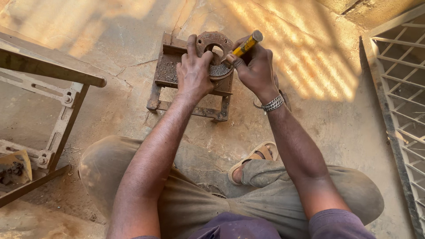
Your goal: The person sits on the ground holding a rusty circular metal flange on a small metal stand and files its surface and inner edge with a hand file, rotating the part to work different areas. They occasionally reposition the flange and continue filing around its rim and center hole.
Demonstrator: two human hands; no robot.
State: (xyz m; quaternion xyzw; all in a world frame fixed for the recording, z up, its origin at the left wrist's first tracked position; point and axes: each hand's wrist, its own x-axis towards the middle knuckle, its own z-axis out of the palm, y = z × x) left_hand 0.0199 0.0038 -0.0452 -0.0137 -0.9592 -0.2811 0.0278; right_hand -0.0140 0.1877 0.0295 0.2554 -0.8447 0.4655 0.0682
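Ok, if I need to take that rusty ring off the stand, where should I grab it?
Probably the far outer rim of the rusty ring, from above. It lies flat on the small metal stand, the left hand covers its near edge, and the right hand holds a yellow-handled tool at its right.

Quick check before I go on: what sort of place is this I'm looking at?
Probably an informal metalworking spot at ground level: the person sits on a bare concrete floor, holding a rusty metal ring on a small steel stand, with a metal grille alongside.

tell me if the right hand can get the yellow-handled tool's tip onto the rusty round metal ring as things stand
Probably yes: the right hand holds the yellow-handled tool at the rusty ring, which the left hand steadies without covering that side.
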